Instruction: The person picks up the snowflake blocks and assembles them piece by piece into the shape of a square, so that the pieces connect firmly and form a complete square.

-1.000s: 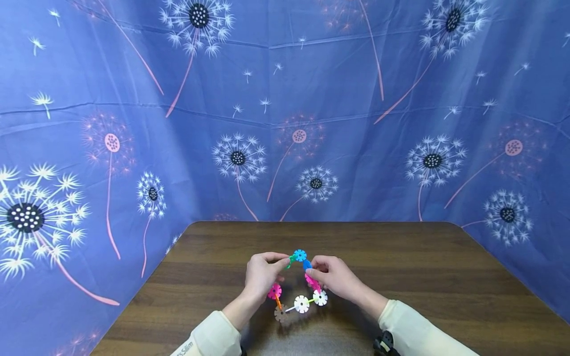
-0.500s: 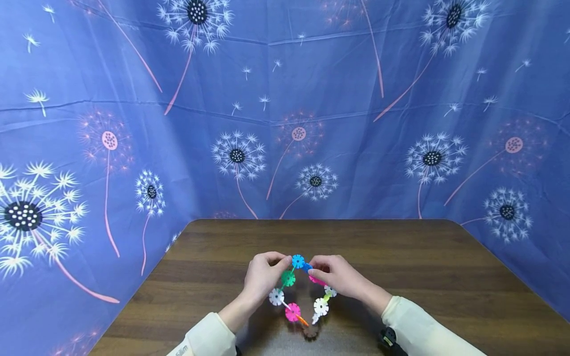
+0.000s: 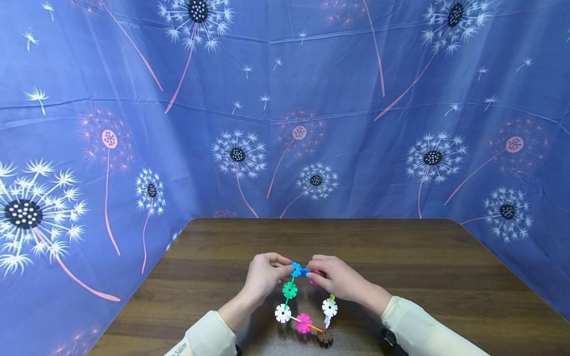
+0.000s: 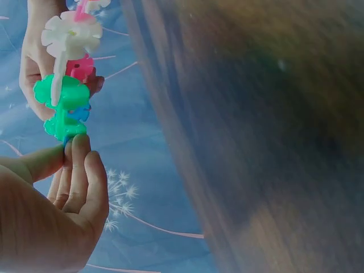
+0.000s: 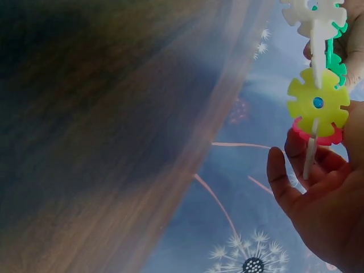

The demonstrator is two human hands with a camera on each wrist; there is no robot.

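Plastic snowflake building discs form a hanging loop between both hands. My left hand [image 3: 262, 277] pinches the light blue disc [image 3: 296, 269] between thumb and fingers. On the other side, my right hand [image 3: 336, 279] grips the loop near the dark blue disc [image 3: 304, 272], partly covering a pink disc [image 3: 314, 278]. Below the left hand hang a green disc [image 3: 290, 290] and a white one [image 3: 282, 313]. A bright pink disc [image 3: 304, 323], an orange disc [image 3: 315, 328] seen edge-on and a brown disc [image 3: 325, 337] make up the bottom. In the right wrist view, a yellow disc [image 5: 318, 102] overlaps the right fingers.
Beneath the hands lies a dark wood-grain table [image 3: 401, 247]. Blue cloth with a dandelion print [image 3: 285, 99] hangs behind it and along its sides. A black strap [image 3: 389, 337] shows at the right wrist.
The loop's lower part has swung to the right, taking the brown disc from bottom left to bottom right. The light blue disc is lower, and my left fingers have shifted from green to it.
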